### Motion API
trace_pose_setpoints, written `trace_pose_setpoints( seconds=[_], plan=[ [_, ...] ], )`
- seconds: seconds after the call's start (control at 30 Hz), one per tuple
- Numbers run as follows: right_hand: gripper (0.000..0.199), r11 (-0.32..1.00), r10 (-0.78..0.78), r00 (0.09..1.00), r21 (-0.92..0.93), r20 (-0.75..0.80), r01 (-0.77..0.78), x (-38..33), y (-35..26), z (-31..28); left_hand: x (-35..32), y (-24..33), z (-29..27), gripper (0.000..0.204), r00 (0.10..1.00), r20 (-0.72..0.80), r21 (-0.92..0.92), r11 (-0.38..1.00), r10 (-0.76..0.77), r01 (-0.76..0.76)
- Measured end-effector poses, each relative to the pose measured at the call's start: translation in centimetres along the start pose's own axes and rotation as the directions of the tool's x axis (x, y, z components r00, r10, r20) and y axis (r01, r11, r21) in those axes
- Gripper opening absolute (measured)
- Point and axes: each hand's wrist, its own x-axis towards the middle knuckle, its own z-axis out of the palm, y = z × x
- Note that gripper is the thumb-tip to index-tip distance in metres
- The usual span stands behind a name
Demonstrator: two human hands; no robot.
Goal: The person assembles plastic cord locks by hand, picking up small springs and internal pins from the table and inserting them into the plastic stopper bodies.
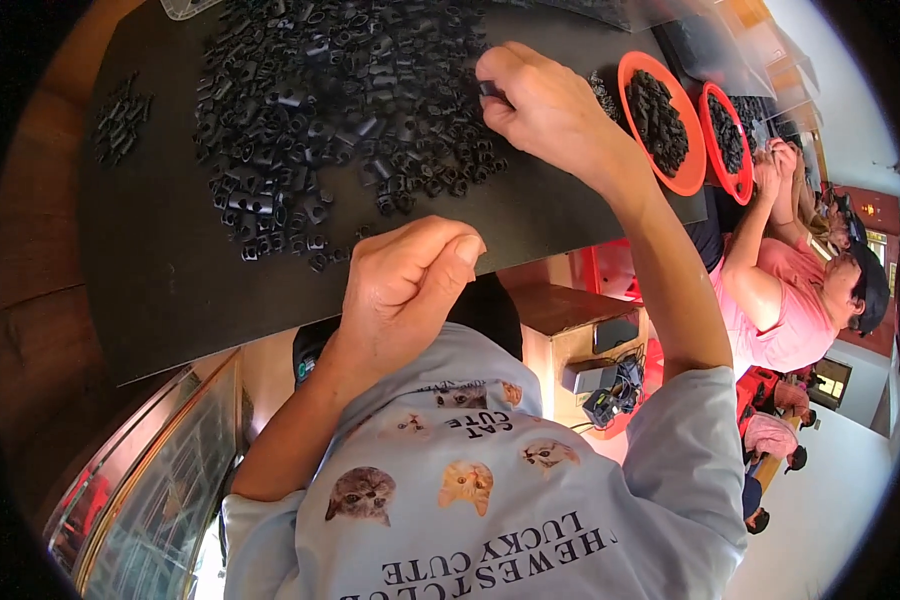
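My left hand is closed just over the near edge of the dark table, thumb pressed on the curled fingers. Whatever it may hold is hidden inside the fist. Farther right and higher up, my right hand pinches a small black tubular piece between thumb and fingers. It hovers at the right side of a wide heap of black tubular pieces with round holes. A few stray pieces of the same kind lie close to my left knuckles.
A smaller pile of thin dark parts lies at the table's left. On the right stand an orange bowl and a red bowl, both filled with dark pieces. Beyond them sits a person in pink. A wooden cabinet stands below the table edge.
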Motion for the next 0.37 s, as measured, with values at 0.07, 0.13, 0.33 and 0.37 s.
trace_pose_setpoints(
  seconds=[0.07, 0.13, 0.33, 0.37],
  plan=[
    [0.019, 0.998, -0.013, 0.999, 0.065, -0.044, 0.016, -0.5, 0.0, -0.1, 0.0, -0.1, 0.1, 0.012, 1.0, 0.003, 0.008, 1.0, 0.01, -0.01],
    [0.019, 0.991, -0.019, 0.996, 0.129, -0.088, 0.031, -1.3, -0.2, -0.3, 0.0, -0.1, 0.1, 0.012, 1.0, -0.005, -0.015, 1.0, 0.002, -0.002],
    [0.031, 0.921, -0.08, 0.974, 0.358, -0.214, 0.154, -4.3, -2.9, -1.8, 0.0, -0.9, -0.1, 0.021, 0.999, 0.014, -0.043, 0.998, -0.042, 0.043],
    [0.032, 0.893, -0.062, 0.975, 0.425, -0.211, 0.149, -4.9, -3.4, -2.0, 0.0, -0.8, -0.1, 0.019, 0.999, 0.028, -0.067, 0.997, -0.044, 0.046]
  ],
)
